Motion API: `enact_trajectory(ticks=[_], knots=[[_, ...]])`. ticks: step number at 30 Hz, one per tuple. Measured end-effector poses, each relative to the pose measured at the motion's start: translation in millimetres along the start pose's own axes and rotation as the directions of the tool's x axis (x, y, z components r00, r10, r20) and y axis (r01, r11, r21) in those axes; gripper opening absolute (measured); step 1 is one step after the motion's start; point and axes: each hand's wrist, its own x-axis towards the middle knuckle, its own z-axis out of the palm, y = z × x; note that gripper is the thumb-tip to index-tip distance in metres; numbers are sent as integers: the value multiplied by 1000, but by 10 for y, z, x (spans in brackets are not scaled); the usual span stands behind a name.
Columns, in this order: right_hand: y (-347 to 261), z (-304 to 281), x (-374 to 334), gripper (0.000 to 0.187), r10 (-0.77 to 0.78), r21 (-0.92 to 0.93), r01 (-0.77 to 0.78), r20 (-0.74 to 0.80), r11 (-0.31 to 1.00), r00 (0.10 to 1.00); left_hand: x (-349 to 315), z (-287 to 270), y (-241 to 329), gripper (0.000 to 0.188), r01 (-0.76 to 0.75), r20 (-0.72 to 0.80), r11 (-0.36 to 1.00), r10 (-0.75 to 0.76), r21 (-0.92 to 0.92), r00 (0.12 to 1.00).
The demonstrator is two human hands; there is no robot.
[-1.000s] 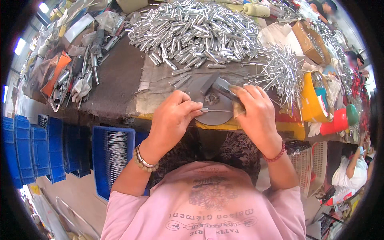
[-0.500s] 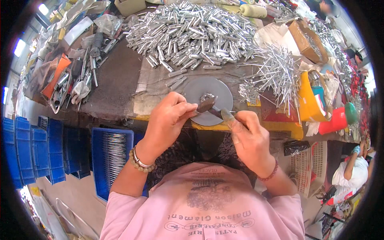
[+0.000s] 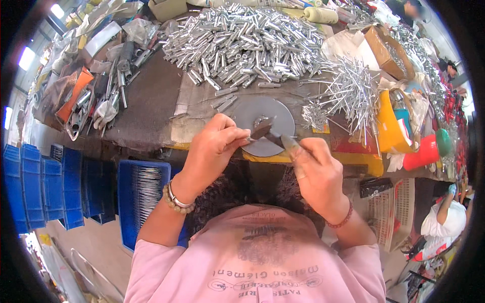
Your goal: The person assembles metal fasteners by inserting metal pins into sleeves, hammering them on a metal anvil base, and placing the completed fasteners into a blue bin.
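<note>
Over a round grey disc (image 3: 251, 107) at the table's near edge, both hands are brought close together. My left hand (image 3: 217, 144) is closed, thumb and forefinger pinching the end of a small dark, flat, rounded piece (image 3: 260, 132). My right hand (image 3: 316, 169) is closed too; a narrow dark strip (image 3: 274, 139) runs from its greyish thumb toward the flat piece. Whether the two pieces touch, I cannot tell. Small shiny bits lie on the disc behind them. Beyond it spreads a large heap of short silver metal tubes (image 3: 247, 45), with a few loose ones left of the disc.
Thin metal rods (image 3: 348, 88) lie piled at right, beside a yellow container (image 3: 391, 123) and a red one (image 3: 420, 152). Tools and an orange piece (image 3: 75, 93) crowd the left. Below the table stand a blue crate of rods (image 3: 124, 202) and a white basket (image 3: 402, 212).
The right hand has shifted slightly right and down, with its thumb turned a little. The dark flat piece is tilted a bit more. The left hand keeps its pinch.
</note>
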Motion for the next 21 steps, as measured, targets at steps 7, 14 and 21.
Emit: enact_trajectory(ticks=[7,14,21], knots=[[58,-187,198,56,80,204,-71,-34,976,996,23,-43,-15,23,-8,28,999,9,-51,1000],[-4,-39,-92,40,-86,-82,88,29,993,996,49,-45,26,17,-24,-5,999,24,-32,1000],[-139,-262,144,52,-15,19,14,58,1000,998,55,-109,24,17,7,41,999,-5,-33,999]])
